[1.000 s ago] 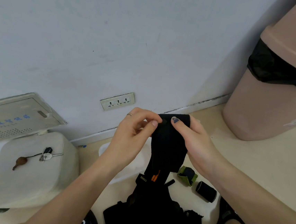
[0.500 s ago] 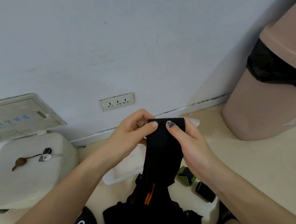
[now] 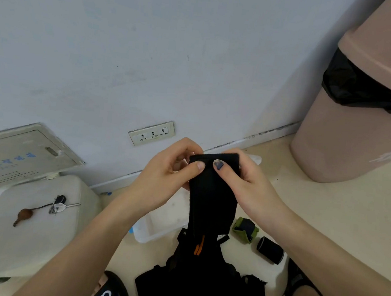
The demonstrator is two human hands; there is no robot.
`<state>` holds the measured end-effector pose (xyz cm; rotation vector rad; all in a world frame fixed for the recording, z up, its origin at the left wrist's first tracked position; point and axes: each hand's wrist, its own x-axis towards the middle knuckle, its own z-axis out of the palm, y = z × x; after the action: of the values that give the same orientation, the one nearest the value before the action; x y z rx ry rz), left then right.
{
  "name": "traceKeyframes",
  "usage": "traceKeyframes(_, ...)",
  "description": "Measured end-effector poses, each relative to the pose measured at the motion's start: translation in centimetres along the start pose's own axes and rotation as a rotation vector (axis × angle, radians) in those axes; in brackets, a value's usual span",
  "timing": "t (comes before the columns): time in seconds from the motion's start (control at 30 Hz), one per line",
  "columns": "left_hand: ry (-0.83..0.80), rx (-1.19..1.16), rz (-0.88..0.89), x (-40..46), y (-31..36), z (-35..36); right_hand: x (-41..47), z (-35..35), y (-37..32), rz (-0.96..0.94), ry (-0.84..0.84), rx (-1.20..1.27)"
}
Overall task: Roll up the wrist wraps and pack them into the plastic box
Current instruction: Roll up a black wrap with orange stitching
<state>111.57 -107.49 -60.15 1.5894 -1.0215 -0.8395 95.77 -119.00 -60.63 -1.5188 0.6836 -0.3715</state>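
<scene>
Both grips are grasping the black wrist wrap: the left hand and right hand are pinching its top edge, thumbs in front. The wrap is hanging toward 6 o'clock, in front of the plastic box lying on the floor.

A plain room in a home, seen at floor level; a pale painted wall meets a cream floor at a scuffed skirting; a low wall socket and a vented utility panel sit near the floor; a pink lidded bin with a black liner stands in the corner; keys lie on a white stool; sandals are worn.
</scene>
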Motion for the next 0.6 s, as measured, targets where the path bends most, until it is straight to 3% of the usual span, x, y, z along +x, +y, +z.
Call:
traceKeyframes(0.17, 0.036, 0.177, 0.084, -0.11, 0.24, 0.17, 0.41, -0.17, -0.09, 0.019, -0.026, 0.041)
traceKeyframes(0.37, 0.036, 0.463, 0.316, -0.26, -0.17, 0.44, 0.73, 0.20, 0.30, 0.111, -0.008, 0.097)
traceKeyframes(0.6, 0.058, 0.516, 0.417, -0.23, -0.75, 0.41, 0.77, -0.14, 0.13, 0.068, -0.080, 0.116)
